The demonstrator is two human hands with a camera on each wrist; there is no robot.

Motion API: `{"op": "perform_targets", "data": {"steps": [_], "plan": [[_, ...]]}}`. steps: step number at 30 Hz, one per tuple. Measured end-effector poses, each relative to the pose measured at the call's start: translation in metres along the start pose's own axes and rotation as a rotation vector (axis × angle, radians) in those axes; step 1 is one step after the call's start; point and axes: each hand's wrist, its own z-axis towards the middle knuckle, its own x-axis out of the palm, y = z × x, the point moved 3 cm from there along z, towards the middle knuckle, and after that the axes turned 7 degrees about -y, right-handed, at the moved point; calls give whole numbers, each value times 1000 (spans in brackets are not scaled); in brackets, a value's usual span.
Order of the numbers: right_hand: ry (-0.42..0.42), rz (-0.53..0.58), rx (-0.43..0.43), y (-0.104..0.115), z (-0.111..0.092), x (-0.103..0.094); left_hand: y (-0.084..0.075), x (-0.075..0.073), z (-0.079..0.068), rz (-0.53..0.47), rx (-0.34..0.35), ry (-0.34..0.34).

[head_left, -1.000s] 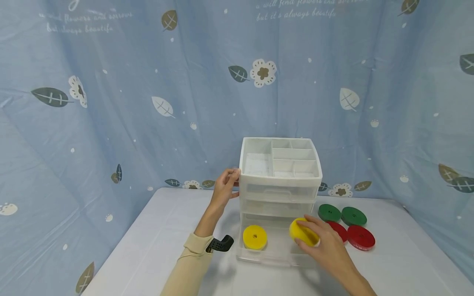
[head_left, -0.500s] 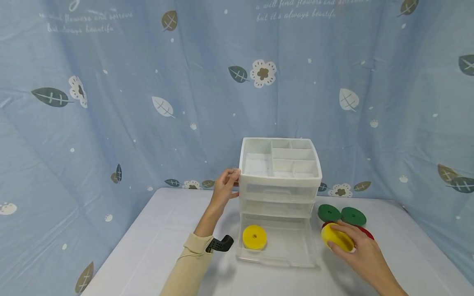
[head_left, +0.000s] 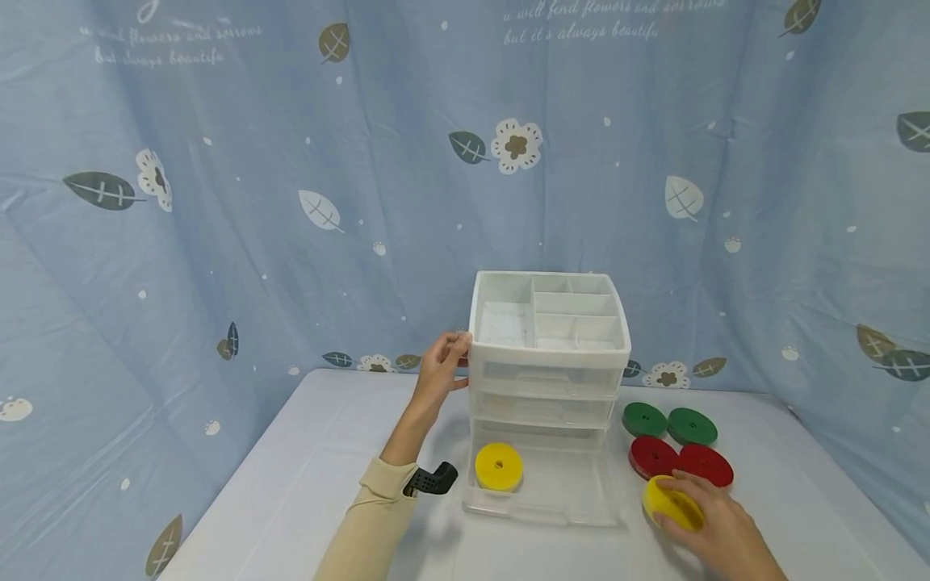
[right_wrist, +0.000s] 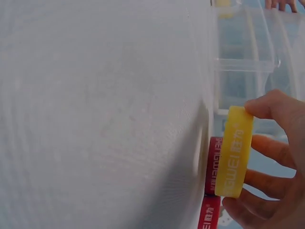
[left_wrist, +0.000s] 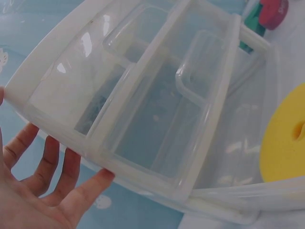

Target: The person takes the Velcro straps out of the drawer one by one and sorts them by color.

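My right hand [head_left: 722, 528] pinches a yellow tape roll [head_left: 667, 504] by its edge, tilted, just in front of the red rolls. In the right wrist view white lettering runs along the rim of this yellow roll [right_wrist: 233, 152]. My left hand [head_left: 437, 369] rests its fingertips against the left side of a white plastic drawer unit [head_left: 548, 357]. Its fingers [left_wrist: 69, 171] are spread and fairly straight in the left wrist view. The bottom drawer [head_left: 559, 480] is pulled out, and another yellow roll [head_left: 499, 466] lies flat in its left part.
Two red rolls [head_left: 706, 466] lie on the white table [head_left: 327, 452] right of the drawer unit. Behind them lie two green rolls [head_left: 693, 426]. The upper drawers are pushed in, and the unit's top tray [head_left: 504, 319] has several compartments. A patterned blue curtain [head_left: 407, 202] hangs behind.
My right hand has carried its yellow roll from over the open drawer rightward and down to the table in front of the red rolls. My left hand stays in place.
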Motion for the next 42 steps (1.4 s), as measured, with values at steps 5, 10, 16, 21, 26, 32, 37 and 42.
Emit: {"op": "perform_targets", "data": {"steps": [5,10,16,21,26,32,37,42], "plan": [[5,-16,-14,-1,1,3,0,0,0,-1,-8,-1],[37,-35,-24,-1,4,7,0,0,0,-3,-12,2],[51,-61,-28,-2,6,8,-2,0,-1,-14,-16,9],[51,-73,-50,-2,7,8,-10,0,-5,-15,-20,22],[53,-86,-70,-2,9,7,-30,-2,-15,-18,-34,58],[51,-82,-60,-2,9,6,-31,-3,-15,-13,-26,58],[63,-77,-52,-2,11,7,-32,-3,-15,-7,-19,51],[92,-94,-44,-3,12,7,-32,-2,-16,-5,-18,45]]}}
